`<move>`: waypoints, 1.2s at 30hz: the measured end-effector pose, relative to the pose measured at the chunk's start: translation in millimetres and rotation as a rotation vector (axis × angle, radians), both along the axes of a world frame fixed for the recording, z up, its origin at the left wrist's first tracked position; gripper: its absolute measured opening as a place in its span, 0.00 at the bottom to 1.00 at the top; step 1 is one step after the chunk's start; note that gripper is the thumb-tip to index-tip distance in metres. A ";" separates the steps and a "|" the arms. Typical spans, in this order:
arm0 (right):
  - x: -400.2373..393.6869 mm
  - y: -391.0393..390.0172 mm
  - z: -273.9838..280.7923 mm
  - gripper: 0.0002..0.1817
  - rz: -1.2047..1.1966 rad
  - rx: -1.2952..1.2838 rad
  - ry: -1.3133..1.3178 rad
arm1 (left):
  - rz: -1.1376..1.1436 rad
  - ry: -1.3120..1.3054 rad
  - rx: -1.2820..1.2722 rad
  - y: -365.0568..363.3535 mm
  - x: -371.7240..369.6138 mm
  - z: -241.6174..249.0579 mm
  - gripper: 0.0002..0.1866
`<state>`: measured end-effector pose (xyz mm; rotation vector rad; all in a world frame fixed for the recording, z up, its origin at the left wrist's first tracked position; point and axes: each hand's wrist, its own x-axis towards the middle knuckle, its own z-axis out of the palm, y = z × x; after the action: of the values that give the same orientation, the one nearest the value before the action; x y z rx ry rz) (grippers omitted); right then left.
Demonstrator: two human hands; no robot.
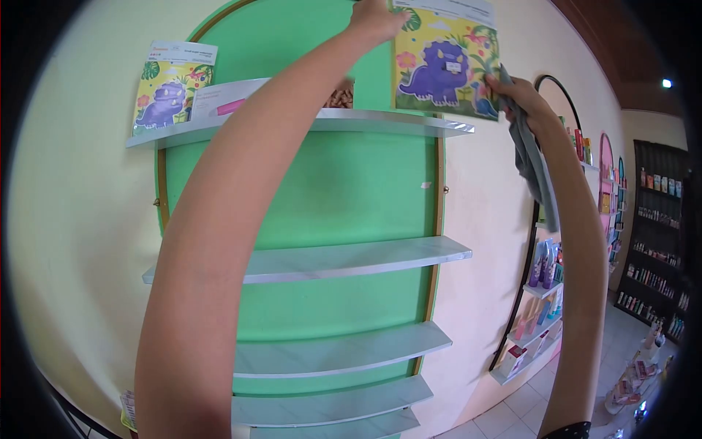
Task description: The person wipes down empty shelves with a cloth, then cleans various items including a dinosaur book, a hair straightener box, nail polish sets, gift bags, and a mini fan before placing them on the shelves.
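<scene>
Your left grip [375,20] is narrow, pinched on the upper left corner of the raised packet [439,66]; your right grip [528,102] is closed at that packet's right edge and also holds a gray cloth [536,175], which hangs below the hand. From the left: a standing packet [162,106], yellow with a purple dinosaur, is propped near the left end of the top shelf [395,123]. Just beside it, and overlapped by it, is a white box [210,100] with a pink print, partly hidden by your left forearm. Farther right on the same shelf is a brown item [341,98], mostly covered by that arm. Behind runs a green panel [351,183], with four lower shelves [347,355] beneath the top one. The raised packet, of matching dinosaur design, is upright and slightly tilted above the top shelf's right end; you cannot tell from this view whether it touches the shelf. Past your right forearm, a wall display [541,289] carries bottles and boxes, and at the far right a black rack [662,201] holds rows of small products.
</scene>
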<state>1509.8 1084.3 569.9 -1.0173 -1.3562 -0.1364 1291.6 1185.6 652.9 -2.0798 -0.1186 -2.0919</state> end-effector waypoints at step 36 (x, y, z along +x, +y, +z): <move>17.1 119.7 44.7 0.18 -0.214 -0.379 -0.060 | 0.414 0.197 -0.360 111.9 37.6 31.2 0.23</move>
<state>1526.9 1203.9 614.7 -1.4881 -1.3532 -0.0700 1329.1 1297.5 684.1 -2.1956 -0.8716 -1.7047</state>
